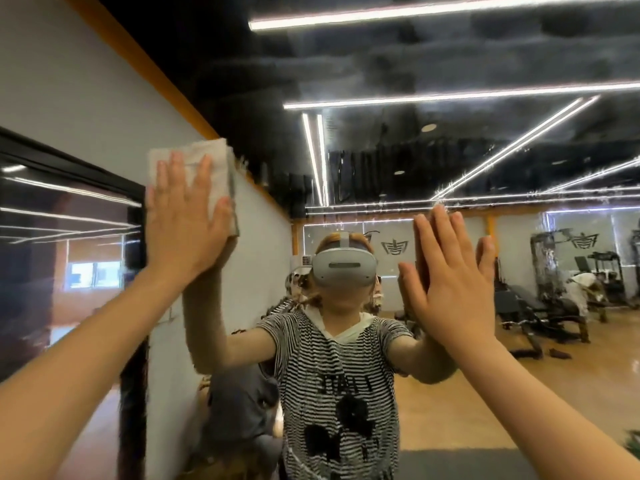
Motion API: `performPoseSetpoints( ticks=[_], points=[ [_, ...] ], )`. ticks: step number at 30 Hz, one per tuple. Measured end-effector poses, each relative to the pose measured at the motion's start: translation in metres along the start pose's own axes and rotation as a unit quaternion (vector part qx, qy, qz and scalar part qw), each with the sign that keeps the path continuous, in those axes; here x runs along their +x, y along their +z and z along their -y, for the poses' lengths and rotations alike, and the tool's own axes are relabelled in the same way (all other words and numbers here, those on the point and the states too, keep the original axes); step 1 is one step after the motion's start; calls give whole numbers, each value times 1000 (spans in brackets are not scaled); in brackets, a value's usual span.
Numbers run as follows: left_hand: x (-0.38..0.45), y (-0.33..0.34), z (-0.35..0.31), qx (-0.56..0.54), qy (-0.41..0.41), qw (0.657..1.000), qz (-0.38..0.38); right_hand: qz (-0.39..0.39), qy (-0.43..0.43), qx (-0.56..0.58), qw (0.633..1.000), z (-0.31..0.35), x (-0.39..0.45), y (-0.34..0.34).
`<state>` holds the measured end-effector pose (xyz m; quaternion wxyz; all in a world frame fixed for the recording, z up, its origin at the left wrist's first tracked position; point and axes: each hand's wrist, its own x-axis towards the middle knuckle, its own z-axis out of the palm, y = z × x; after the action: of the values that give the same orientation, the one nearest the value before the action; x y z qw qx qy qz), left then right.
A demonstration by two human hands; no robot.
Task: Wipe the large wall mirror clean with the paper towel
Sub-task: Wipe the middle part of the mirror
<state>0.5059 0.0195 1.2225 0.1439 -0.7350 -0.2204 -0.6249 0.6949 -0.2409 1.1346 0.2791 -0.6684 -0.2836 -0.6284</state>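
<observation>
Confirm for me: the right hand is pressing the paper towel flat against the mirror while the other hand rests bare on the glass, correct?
Not quite. The head view shows the left hand pressing the paper towel flat against the mirror, near its upper left edge. The right hand is the one resting bare on the glass, fingers straight.
</observation>
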Motion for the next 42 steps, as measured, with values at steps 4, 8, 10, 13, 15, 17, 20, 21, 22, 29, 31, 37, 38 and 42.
performPoseSetpoints(
  ticks=[4,8,10,13,15,17,20,21,22,29,31,37,38,42],
  points=[
    [7,0,12,-20,-142,989,-45,-8,4,-4,1000,1,-1,1],
    [5,2,-33,-49,-234,969,-58,-6,8,-4,1000,3,-2,2],
    [-2,5,-64,-42,-199,978,-49,-2,8,-3,1000,2,-2,1],
    [-16,11,-100,-29,-108,993,-22,6,8,-1,1000,0,-2,1],
    [-20,13,-96,-16,-42,999,4,7,7,-1,1000,-1,-2,1],
    [-19,11,-71,-1,30,999,18,7,5,-3,1000,-2,-2,1],
    [-10,5,-26,-3,40,999,19,5,3,0,1000,-2,-2,0],
    [-7,2,-16,-10,10,1000,13,2,3,0,1000,-2,-3,0],
    [-5,1,-10,-16,-25,1000,3,0,3,-2,1000,-1,-3,1],
    [-6,5,-71,-43,-166,985,-33,6,10,-19,1000,1,-4,1],
    [-13,9,-102,-36,-89,995,-16,5,9,-19,1000,1,-3,1],
    [-15,9,-93,-15,116,992,39,-2,-1,-1,1000,-3,-2,0],
    [-13,8,-80,-20,118,992,46,-1,0,0,1000,-3,-3,0],
    [-9,2,-30,-26,-8,1000,-4,6,6,0,1000,-1,-3,0]
  ],
)
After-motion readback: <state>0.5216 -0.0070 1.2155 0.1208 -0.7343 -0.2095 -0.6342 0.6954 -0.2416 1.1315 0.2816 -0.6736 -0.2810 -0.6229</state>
